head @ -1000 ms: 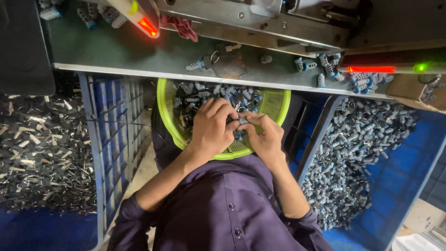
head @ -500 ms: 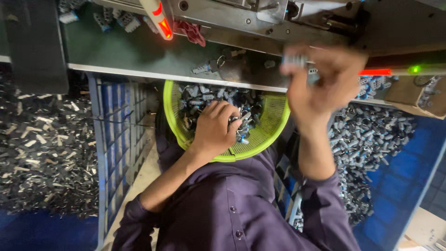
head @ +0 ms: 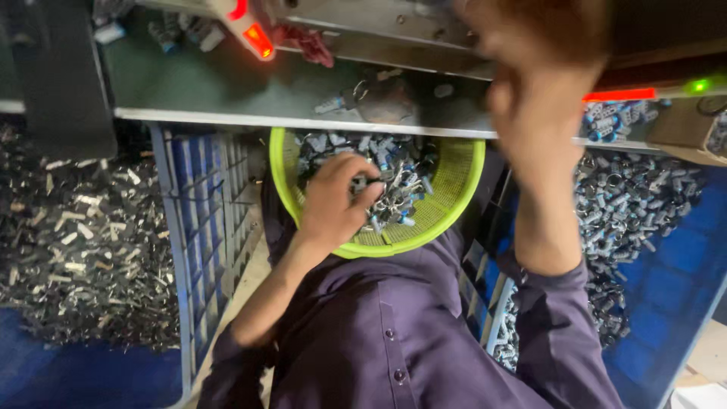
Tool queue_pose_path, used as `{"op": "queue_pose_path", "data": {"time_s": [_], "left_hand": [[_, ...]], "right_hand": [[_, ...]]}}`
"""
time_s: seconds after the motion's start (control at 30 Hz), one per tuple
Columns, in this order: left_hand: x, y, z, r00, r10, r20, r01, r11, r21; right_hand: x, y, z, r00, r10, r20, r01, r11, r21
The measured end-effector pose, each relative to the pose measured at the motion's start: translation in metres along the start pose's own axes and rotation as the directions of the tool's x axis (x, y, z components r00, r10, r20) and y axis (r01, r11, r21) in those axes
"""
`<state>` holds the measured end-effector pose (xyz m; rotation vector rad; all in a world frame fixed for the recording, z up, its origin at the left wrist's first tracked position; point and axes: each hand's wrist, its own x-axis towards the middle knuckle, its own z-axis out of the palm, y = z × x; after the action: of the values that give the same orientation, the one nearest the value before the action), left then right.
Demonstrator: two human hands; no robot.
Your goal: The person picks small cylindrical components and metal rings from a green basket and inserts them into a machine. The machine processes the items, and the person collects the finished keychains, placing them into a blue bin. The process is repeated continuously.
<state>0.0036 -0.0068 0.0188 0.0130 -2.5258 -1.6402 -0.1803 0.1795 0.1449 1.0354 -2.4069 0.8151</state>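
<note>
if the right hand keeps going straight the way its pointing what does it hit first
The right hand is raised, blurred, and points up toward the grey metal machine frame above the green bench top. That frame looks like the first thing in its line, though depth is unclear and the fingertips are smeared.

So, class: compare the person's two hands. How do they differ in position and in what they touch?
The left hand lies low in the green basket, fingers among small metal parts; the right hand is raised above the basket, near the bench edge. The left hand looks sharp, the right hand blurred. Both are bare, with purple sleeves.
</note>
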Motion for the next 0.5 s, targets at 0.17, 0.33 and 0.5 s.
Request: {"op": "queue_pose_path", "data": {"time_s": [0.17, 0.33, 0.5], "left_hand": [[-0.003, -0.004, -0.02, 0.997, -0.068, -0.039, 0.071, 0.994, 0.085], [0.001, 0.002, -0.015, 0.999, -0.033, 0.004, 0.032, 0.992, 0.119], [-0.001, 0.002, -0.017, 0.999, -0.036, -0.012, 0.037, 0.991, 0.126]], "right_hand": [[-0.023, -0.001, 0.01, 0.993, 0.12, -0.019, -0.116, 0.983, 0.144], [0.005, 0.011, 0.031, 0.989, 0.147, -0.028, -0.141, 0.979, 0.149], [0.022, 0.007, 0.04, 0.992, 0.009, -0.123, 0.013, 0.983, 0.183]]}}
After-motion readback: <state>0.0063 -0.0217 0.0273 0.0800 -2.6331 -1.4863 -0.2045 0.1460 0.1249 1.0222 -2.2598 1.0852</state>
